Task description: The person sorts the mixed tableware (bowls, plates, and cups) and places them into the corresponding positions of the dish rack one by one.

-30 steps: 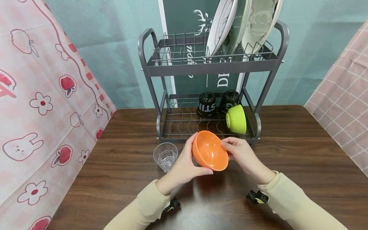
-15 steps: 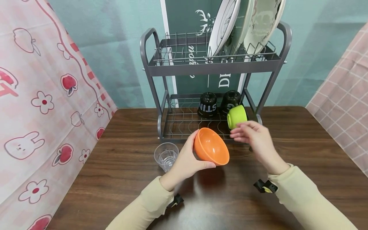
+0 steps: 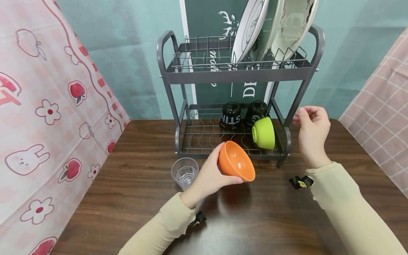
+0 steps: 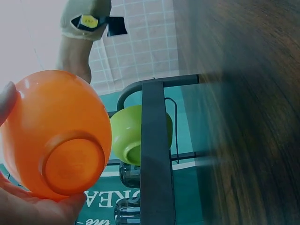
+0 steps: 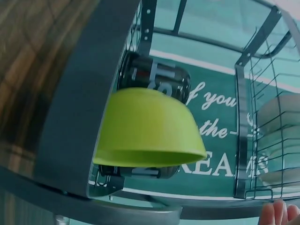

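Note:
My left hand [image 3: 211, 175] grips an orange bowl [image 3: 236, 161] by its edge, thumb in front and fingers behind. The bowl is tilted, held over the table before the rack; its underside and foot ring show in the left wrist view. My right hand [image 3: 313, 132] is raised beside the rack's right post, fingers loosely bent, nothing in it. Its fingertips [image 5: 280, 213] show at the lower right corner of the right wrist view. A lime green bowl [image 3: 264, 133] lies on its side at the right end of the grey dish rack's [image 3: 237, 76] lower shelf.
Two black cups [image 3: 230, 117] stand upside down behind the green bowl. Several plates [image 3: 250, 32] lean upright on the upper shelf. A clear glass [image 3: 185, 173] stands on the wooden table [image 3: 134, 212] left of my left hand. Patterned cloths hang at both sides.
My right hand has let go of the orange bowl and moved up and right, past the green bowl to the rack's right side. My left hand keeps holding the orange bowl.

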`<action>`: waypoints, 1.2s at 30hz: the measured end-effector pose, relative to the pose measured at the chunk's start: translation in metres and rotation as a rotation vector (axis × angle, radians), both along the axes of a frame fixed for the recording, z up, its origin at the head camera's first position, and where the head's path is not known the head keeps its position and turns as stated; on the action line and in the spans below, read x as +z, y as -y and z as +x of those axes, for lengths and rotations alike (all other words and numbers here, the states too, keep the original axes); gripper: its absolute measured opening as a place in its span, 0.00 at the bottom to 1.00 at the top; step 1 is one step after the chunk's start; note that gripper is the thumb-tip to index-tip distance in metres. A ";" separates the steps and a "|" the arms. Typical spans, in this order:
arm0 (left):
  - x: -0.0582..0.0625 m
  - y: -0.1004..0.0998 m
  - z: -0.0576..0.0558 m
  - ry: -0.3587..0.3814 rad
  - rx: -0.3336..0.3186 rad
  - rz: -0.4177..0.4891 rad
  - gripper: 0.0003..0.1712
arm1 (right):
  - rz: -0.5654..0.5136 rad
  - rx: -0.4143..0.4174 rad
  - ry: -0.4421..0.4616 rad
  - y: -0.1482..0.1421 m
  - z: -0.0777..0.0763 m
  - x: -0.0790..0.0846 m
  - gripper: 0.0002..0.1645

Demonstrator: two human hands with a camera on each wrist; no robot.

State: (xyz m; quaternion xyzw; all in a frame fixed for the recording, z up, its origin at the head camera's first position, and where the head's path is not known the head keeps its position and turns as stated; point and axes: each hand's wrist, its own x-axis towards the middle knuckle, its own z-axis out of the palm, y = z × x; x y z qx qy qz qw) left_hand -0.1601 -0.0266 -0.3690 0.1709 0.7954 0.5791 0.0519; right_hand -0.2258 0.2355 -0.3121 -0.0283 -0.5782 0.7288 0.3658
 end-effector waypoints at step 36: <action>0.022 -0.036 -0.042 -0.092 0.210 -0.245 0.61 | -0.106 0.150 -0.036 -0.007 -0.045 0.007 0.07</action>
